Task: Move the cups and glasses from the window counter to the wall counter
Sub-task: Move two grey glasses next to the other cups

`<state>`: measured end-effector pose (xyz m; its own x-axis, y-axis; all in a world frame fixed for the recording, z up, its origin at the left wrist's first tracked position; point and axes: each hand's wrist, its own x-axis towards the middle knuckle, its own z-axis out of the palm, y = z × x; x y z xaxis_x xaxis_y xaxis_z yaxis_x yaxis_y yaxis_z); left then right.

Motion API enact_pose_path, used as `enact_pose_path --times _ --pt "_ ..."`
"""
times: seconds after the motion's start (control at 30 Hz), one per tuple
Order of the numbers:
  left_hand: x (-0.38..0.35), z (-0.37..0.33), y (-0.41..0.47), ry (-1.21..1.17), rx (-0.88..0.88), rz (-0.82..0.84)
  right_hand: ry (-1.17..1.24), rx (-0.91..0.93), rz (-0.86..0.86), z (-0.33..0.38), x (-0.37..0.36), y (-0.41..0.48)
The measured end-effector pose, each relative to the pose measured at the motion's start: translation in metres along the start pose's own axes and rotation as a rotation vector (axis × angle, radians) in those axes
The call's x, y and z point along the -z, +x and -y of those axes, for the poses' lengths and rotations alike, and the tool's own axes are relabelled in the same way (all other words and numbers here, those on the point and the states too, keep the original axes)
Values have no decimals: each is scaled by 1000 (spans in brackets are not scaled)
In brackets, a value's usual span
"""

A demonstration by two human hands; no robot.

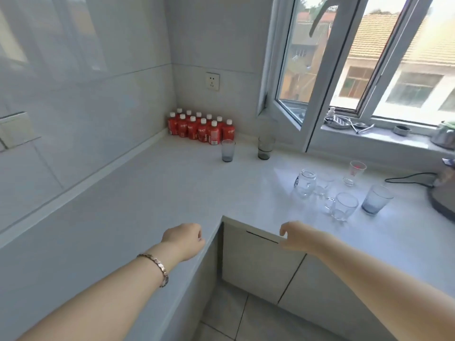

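1. At the lower centre of the frame, the left hand [183, 238] is loosely curled with fingers folded in and holds nothing; it hangs over the edge of the wall counter [98, 217]. A metal bracelet [157, 267] circles its wrist.
2. Just right of centre, the right hand [295, 236] is also loosely curled and empty, at the front edge of the window counter [283, 242], above a cabinet door [258, 262].
3. Further back, in the right middle of the frame, a cluster of glassware stands on the window counter: a clear handled mug [343, 209], a blue-grey tumbler [375, 199] just right of it, a round glass jar [304, 184] to the left, a small clear glass [323, 187] between them, and a stemmed glass with red print [354, 172] behind.
4. At the right edge, an electric kettle [443, 193] with a black cord [408, 178] sits near the tumbler.
5. Toward the corner, upper centre, a bluish glass [227, 150] and a dark green glass [265, 148] stand apart from each other.
6. Behind them, in the corner, red bottles [200, 127] with white caps are packed together.
7. Above, a wall socket [212, 81]; to the right, an open window [332, 70].
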<state>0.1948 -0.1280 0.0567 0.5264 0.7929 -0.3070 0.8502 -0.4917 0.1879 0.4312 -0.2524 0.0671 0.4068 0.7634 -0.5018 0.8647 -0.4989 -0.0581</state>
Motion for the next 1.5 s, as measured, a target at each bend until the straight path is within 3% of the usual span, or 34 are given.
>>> enact_pose_path --times 0.3,0.47,0.93,1.07,1.23,1.5 --pt "33 -77 143 -18 -45 -10 103 -80 -87 -76 57 93" --pt "54 -98 258 -22 -17 -43 92 -43 -119 -91 101 190" --pt "94 -96 515 -319 130 -126 195 -17 -175 -94 191 405" --pt "84 -91 549 -368 214 -32 218 -39 -224 -93 200 437" --pt "80 -91 553 -358 214 -49 264 -99 -335 -86 219 485" --pt "94 -74 528 -374 147 -70 146 -141 -157 -70 217 560"
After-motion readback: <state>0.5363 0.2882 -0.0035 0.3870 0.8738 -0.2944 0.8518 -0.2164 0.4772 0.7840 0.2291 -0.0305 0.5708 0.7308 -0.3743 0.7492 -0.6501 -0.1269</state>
